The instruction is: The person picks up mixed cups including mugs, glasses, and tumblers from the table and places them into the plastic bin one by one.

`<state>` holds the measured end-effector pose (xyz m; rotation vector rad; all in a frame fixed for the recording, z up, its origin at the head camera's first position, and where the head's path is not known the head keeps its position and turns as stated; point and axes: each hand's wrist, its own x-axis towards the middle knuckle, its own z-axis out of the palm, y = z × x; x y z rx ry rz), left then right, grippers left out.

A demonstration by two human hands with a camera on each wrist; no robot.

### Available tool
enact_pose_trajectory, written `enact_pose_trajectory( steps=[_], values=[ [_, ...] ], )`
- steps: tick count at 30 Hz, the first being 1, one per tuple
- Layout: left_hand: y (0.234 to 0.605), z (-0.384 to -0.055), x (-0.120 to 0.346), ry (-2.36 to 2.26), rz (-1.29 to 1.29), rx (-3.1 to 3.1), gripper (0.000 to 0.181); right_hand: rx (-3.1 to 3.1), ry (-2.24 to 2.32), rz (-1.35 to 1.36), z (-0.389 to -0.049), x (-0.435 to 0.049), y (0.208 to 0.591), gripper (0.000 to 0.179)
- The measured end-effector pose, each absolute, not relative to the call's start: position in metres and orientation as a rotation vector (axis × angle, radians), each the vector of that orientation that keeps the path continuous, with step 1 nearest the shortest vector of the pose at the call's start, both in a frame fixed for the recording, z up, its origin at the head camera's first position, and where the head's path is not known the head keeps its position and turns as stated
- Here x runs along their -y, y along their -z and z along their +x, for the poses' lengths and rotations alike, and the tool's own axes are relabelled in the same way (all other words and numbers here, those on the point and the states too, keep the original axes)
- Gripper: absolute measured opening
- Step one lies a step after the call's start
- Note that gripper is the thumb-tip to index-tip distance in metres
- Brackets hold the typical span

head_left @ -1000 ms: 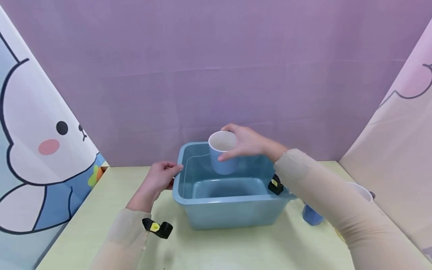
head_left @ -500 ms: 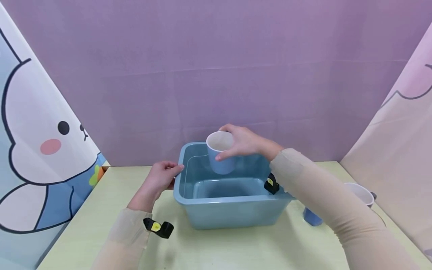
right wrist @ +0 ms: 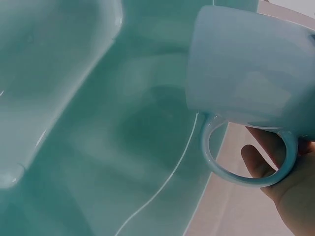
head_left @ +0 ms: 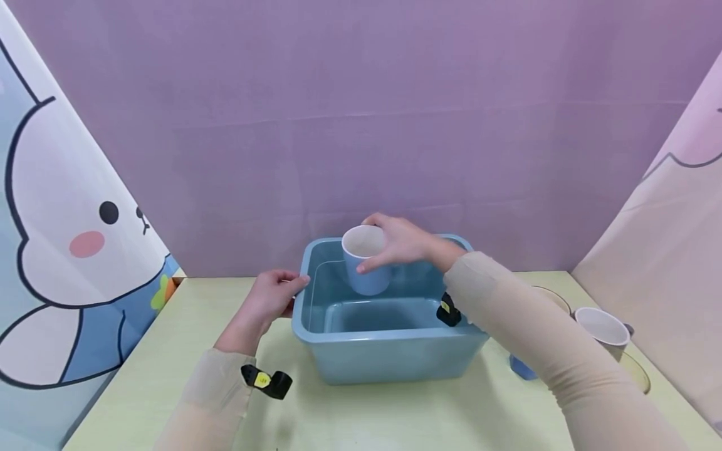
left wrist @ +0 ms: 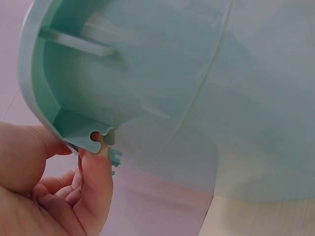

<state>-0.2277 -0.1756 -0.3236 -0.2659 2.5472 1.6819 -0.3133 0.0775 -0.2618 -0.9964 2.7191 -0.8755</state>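
A light blue mug (head_left: 368, 275) with a pale inside hangs upright within the mouth of a blue-green plastic basin (head_left: 395, 357). My right hand (head_left: 403, 241) grips the mug around its upper side, thumb in front. The right wrist view shows the mug's ring handle (right wrist: 251, 181) close to the palm, and a gap between the mug and the basin floor. At the basin's left end, my left hand (head_left: 273, 294) pinches the rim, thumb on top. Seen from below in the left wrist view, the left fingers (left wrist: 96, 182) curl under the rim beside a notched rib.
Right of the basin stands a grey mug (head_left: 603, 329) with a white inside. A blue object (head_left: 521, 368), a yellowish plate (head_left: 636, 373) and another round rim (head_left: 555, 297) are partly hidden by my right sleeve. A purple cloth wall (head_left: 361, 125) rises behind the table.
My right hand has carried the light blue mug slightly left and, lately, a little lower in the basin. The sleeve uncovers more things at the right. The left hand keeps its hold.
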Motion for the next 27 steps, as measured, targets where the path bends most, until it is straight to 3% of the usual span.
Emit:
enact_pose_trajectory(
  steps=[27],
  values=[
    [0.324, -0.226, 0.177, -1.684, -0.274, -2.543, 0.047, -2.694, 0.861, -0.995, -0.322, -0.063, 0.284, 0.086]
  ],
)
